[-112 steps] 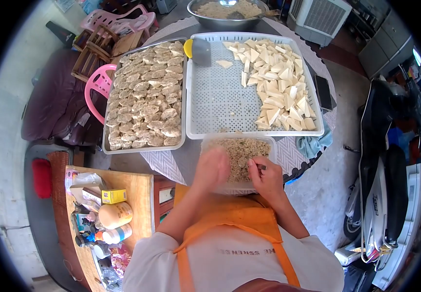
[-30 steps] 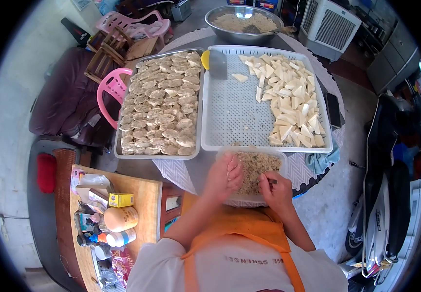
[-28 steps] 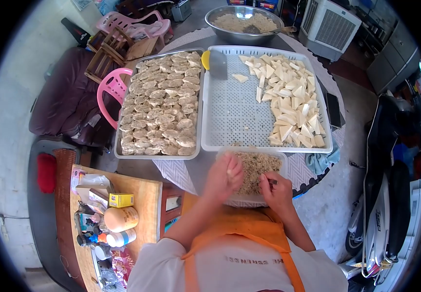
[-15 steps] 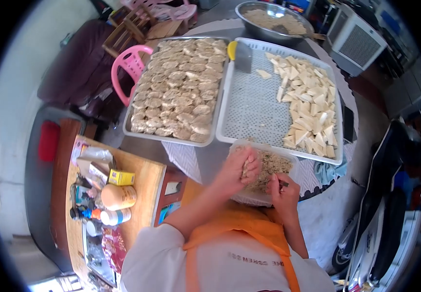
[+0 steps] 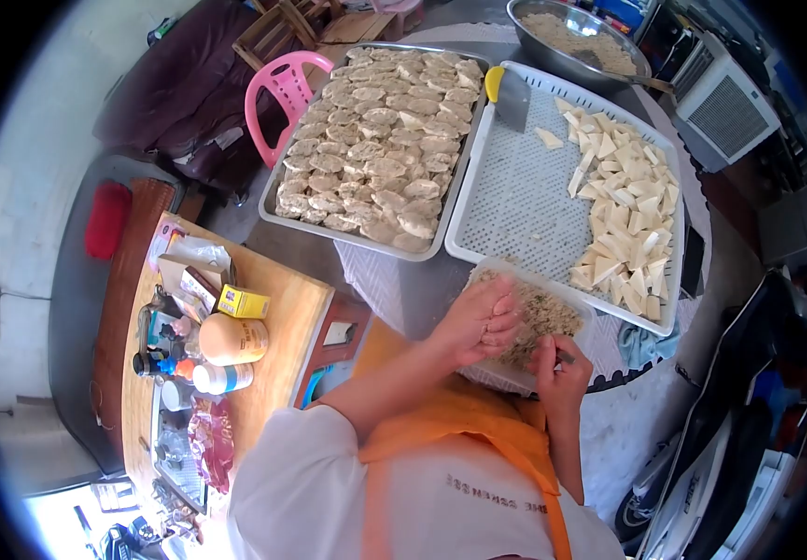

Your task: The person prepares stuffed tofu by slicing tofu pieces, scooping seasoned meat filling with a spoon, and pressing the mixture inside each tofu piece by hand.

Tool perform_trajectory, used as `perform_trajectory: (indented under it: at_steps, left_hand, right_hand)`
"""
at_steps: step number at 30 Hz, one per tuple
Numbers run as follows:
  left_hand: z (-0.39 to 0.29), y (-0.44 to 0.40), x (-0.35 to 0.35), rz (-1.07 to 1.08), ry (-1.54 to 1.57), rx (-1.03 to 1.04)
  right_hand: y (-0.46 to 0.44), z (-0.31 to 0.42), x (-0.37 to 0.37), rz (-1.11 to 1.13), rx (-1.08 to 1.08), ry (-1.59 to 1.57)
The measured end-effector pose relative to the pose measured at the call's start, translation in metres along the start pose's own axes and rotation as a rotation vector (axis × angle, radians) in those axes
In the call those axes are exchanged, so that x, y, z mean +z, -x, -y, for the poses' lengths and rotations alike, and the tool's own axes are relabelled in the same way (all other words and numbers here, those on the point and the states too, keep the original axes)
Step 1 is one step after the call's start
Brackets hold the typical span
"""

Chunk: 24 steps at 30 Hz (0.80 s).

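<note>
My left hand (image 5: 483, 322) is curled closed above a white plastic tub (image 5: 506, 375) of crumbly, green-flecked filling (image 5: 545, 317); its fingers hide whatever is inside. At the tub's right side, my right hand (image 5: 562, 366) pinches a small dark metal utensil (image 5: 566, 357), whose kind is mostly hidden. Beyond the tub, a white perforated tray (image 5: 508, 187) carries pale triangular pieces, which look like tofu (image 5: 623, 205), heaped along its right side. Left of it, a metal tray (image 5: 268, 210) is covered with rows of filled pieces (image 5: 375, 149).
A yellow-handled scraper (image 5: 512, 98) rests in the perforated tray's far left corner. Behind stands a steel bowl (image 5: 641, 61) of similar filling. A wooden side table (image 5: 282, 345) with jars and boxes is at left, near a pink chair (image 5: 282, 89). A cloth (image 5: 646, 345) hangs at right.
The view has shifted, so the trays and side table appear displaced. My left hand stays closed over the tub, slightly turned; my right hand still holds the utensil.
</note>
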<state>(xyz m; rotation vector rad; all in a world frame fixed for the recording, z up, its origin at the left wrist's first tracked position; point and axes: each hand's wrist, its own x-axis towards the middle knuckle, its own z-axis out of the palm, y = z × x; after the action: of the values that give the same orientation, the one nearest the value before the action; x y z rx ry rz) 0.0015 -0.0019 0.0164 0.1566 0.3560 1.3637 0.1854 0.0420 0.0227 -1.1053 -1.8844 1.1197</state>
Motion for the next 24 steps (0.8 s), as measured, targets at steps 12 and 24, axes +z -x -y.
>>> perform_trajectory:
  at_steps: [12,24]
  left_hand:
    - [-0.123,-0.005,0.012,-0.406,-1.269,0.518]
    - [-0.267,-0.057,-0.055,-0.556,-2.235,0.351]
  right_hand:
    - [0.0,0.005,-0.002,0.042,0.033,-0.047]
    - [0.0,-0.01,-0.002,-0.029,-0.076,0.014]
